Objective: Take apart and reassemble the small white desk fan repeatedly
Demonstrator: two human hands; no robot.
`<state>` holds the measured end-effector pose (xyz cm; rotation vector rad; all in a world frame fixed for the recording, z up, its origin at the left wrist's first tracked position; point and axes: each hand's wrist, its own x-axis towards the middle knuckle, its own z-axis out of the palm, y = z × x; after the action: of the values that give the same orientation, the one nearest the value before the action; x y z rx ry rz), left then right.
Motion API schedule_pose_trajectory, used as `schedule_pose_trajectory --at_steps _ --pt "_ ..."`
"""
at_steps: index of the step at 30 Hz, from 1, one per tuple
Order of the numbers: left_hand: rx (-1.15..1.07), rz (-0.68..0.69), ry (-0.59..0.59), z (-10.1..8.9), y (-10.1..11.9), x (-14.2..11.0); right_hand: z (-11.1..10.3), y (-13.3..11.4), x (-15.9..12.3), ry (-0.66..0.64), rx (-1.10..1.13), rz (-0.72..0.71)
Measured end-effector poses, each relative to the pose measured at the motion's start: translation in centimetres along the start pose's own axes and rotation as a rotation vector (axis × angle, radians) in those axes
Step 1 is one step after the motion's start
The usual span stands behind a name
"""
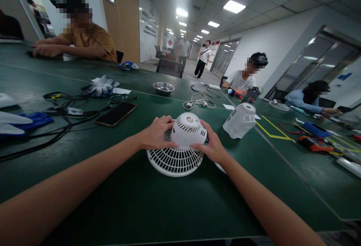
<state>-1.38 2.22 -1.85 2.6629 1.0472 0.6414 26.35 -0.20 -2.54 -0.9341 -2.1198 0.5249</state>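
Note:
A white fan head (188, 131) lies grille-down on the green table, its rounded motor housing facing up. The slatted grille (175, 162) spreads out beneath it. My left hand (158, 133) wraps the housing's left side, thumb along its lower edge. On the other side my right hand (211, 143) grips the housing, its thumb near the left one and its fingers partly hidden behind. Just right of it stands a separate white plastic housing (239, 121) with vent slots. Part of a white curved piece (220, 167) shows under my right wrist.
Left of my hands lie a phone (116, 113), black cables (66, 115) and work gloves (100, 87). A metal bowl (164, 87) and a white cable (199, 102) are farther back. At right are a multimeter (314, 144) and yellow tape (272, 129). Several people sit or walk beyond.

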Motion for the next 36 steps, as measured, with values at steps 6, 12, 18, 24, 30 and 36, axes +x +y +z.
schedule_pose_trajectory --at_steps 6,12,18,24,30,36 --pt "0.031 0.005 0.033 0.0 -0.2 -0.1 -0.1 -0.2 0.0 0.022 -0.153 -0.067" --pt "-0.103 0.071 0.097 -0.4 0.5 -0.7 -0.4 -1.5 -0.6 -0.023 -0.162 -0.071" --pt "-0.288 0.044 0.146 0.8 2.5 -1.1 0.0 -3.1 -0.8 -0.168 -0.018 -0.048" --pt "-0.240 0.063 0.193 1.6 3.0 -0.9 0.0 -3.2 -0.7 -0.177 0.041 -0.032" --pt "-0.229 0.115 0.209 1.0 3.5 -0.7 0.1 -3.4 -0.6 -0.206 0.084 0.024" --pt "-0.226 0.089 0.192 0.7 3.8 -0.8 0.3 -3.5 -0.7 -0.175 0.124 0.038"
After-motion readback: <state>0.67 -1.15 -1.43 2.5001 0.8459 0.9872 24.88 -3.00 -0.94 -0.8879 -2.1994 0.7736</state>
